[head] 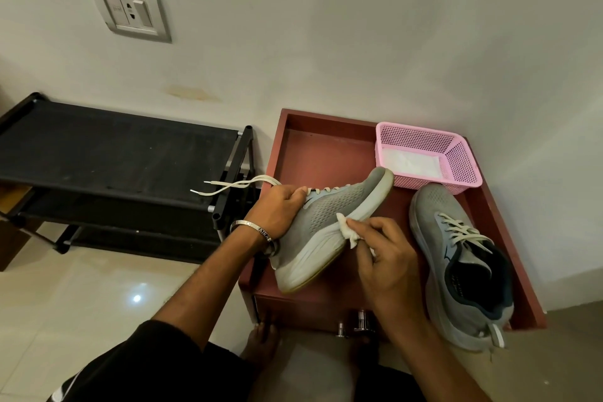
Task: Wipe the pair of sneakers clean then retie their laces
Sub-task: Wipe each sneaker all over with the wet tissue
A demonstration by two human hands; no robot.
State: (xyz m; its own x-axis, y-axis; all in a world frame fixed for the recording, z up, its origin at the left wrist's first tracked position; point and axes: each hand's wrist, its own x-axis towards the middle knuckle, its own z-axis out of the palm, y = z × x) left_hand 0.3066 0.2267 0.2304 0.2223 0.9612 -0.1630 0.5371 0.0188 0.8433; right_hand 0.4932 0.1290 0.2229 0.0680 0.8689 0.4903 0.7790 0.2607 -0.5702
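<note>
Both forearms are bare, the left hand (280, 209) has a silver metal bangle (251, 229) with engraved lettering at its wrist, and black shorts (137, 365) with a white stripe cover the thighs.

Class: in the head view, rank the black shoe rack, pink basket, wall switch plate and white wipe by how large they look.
1. black shoe rack
2. pink basket
3. wall switch plate, though it is farther away
4. white wipe, partly hidden by fingers

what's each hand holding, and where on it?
Left hand grips the tilted sneaker at its tongue and lace area. Right hand pinches a white wipe against its midsole.
</note>
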